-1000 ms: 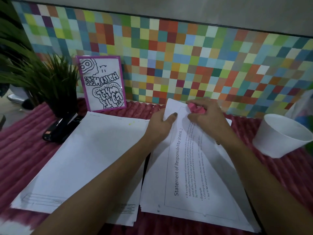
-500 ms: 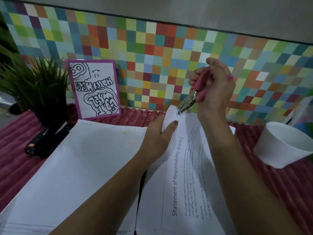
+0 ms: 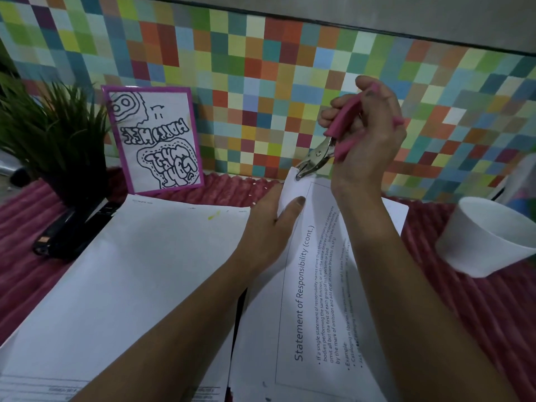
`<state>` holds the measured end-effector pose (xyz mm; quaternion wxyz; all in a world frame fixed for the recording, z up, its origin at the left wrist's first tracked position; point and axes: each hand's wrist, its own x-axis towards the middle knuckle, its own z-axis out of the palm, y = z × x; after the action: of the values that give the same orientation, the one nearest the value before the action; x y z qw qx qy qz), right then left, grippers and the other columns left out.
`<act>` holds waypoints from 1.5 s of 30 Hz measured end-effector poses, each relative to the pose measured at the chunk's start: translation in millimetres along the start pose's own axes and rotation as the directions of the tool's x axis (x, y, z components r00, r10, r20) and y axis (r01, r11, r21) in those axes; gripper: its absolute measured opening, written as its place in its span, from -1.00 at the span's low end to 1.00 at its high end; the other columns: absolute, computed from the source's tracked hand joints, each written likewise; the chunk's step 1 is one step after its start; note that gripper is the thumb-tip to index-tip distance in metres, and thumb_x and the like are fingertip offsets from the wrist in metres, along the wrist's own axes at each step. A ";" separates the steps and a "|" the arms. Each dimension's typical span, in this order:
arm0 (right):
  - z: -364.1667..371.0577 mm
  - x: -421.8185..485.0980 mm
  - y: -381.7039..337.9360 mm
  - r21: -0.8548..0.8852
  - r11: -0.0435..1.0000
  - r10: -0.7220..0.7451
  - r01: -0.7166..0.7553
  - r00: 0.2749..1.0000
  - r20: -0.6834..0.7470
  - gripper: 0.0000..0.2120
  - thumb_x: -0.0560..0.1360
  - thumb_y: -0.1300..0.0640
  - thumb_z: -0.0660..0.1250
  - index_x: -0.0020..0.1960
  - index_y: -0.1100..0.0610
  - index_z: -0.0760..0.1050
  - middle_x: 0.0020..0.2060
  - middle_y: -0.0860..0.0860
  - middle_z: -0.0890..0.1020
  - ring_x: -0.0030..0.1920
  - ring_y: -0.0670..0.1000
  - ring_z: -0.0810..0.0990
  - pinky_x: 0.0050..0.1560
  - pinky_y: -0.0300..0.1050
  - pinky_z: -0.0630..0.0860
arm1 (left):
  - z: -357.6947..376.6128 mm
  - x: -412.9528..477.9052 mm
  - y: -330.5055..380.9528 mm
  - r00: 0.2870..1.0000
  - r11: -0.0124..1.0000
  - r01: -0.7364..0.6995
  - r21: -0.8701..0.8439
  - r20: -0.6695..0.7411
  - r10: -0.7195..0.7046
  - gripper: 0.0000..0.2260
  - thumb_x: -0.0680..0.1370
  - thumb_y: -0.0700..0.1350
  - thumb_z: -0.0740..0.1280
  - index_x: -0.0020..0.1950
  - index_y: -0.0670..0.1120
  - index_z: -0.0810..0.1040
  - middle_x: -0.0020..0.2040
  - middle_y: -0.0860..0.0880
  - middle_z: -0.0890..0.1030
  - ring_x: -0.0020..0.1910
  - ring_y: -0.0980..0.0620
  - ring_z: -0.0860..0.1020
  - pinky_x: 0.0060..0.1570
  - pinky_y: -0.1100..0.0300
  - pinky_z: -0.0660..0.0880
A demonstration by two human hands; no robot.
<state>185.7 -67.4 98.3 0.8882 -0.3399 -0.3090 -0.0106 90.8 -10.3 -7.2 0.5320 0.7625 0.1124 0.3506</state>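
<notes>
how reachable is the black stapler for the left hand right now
Probably yes: the black stapler lies off to its left, past the blank paper stack, nothing standing between. But the left hand holds the printed sheet for the hole punch in the right hand, so it must let go.

Pink-handled silver hole punch (image 3: 329, 143), white printed sheet (image 3: 313, 285), magenta ribbed mat (image 3: 478, 309), multicoloured checkered wall (image 3: 261, 82), white paper cup (image 3: 487, 239), purple-framed black-and-white doodle (image 3: 155, 143).

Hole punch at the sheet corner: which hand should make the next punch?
Right, most likely. The right hand grips the pink hole punch, its metal head over the printed sheet's corner; the left hand pinches that corner, holding it up.
</notes>
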 end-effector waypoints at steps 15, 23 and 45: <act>19.3 3.9 2.6 -0.142 0.989 0.059 -0.051 0.997 0.052 -0.78 0.54 0.16 0.23 -0.10 0.32 0.51 -0.44 0.17 0.52 -0.53 0.08 0.45 -0.46 -0.13 0.42 | -0.5 0.6 -3.3 0.999 0.998 -0.049 0.027 0.002 0.049 -0.71 0.63 -0.10 0.23 0.36 -0.04 0.43 0.20 0.06 0.59 0.18 0.19 0.53 0.16 0.40 0.41; 22.1 6.7 8.9 -0.186 0.981 0.044 -0.051 0.998 -0.040 -0.72 0.60 0.14 0.24 -0.22 0.28 0.46 -0.52 0.16 0.49 -0.60 0.08 0.41 -0.53 -0.15 0.38 | -0.2 0.0 -5.9 0.999 0.999 -0.031 0.035 0.020 0.030 -0.68 0.63 -0.10 0.22 0.39 -0.06 0.41 0.23 0.07 0.58 0.19 0.22 0.51 0.14 0.50 0.37; 6.0 1.2 3.8 -0.330 0.915 0.243 -0.230 0.970 -0.001 -0.88 0.50 0.25 0.28 -0.07 0.31 0.54 -0.48 0.10 0.55 -0.54 0.09 0.47 -0.47 -0.13 0.45 | 3.5 -5.1 4.1 0.987 0.995 -0.054 0.088 -0.143 0.066 -0.73 0.67 -0.09 0.09 -0.17 -0.15 0.41 -0.36 0.00 0.38 -0.38 0.14 0.34 -0.32 0.14 0.32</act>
<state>184.3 -60.6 100.3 0.8076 -0.5179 -0.2771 0.0525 88.6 -17.3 -6.3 0.4791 0.7594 0.1427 0.4164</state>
